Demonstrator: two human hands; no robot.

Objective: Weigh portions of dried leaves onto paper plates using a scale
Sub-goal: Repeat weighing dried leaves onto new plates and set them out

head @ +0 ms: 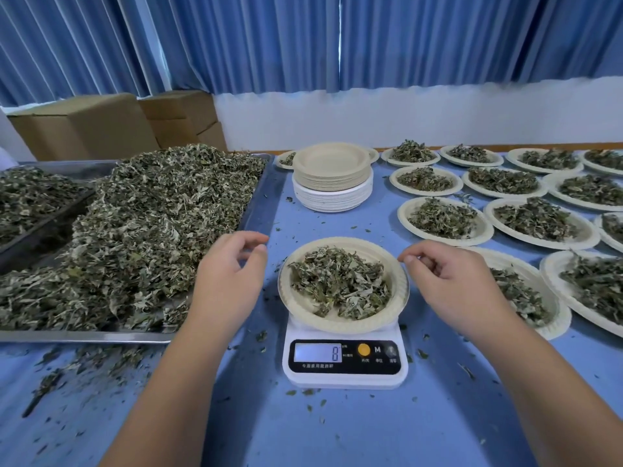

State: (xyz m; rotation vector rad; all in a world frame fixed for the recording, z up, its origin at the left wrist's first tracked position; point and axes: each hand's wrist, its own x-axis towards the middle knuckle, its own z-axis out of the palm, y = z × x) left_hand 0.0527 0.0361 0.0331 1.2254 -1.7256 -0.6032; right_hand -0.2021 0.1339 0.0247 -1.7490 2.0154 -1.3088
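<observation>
A white digital scale stands on the blue table, its display reading 8. On it sits a paper plate with a heap of dried leaves. My left hand hovers just left of the plate, fingers loosely curled and holding nothing. My right hand hovers at the plate's right rim, fingers loosely curled, nothing visible in them. A big metal tray piled with dried leaves lies to the left.
A stack of empty paper plates stands behind the scale. Several filled plates cover the table's right side. A second tray of leaves sits far left. Cardboard boxes and blue curtains stand behind. Leaf crumbs litter the table.
</observation>
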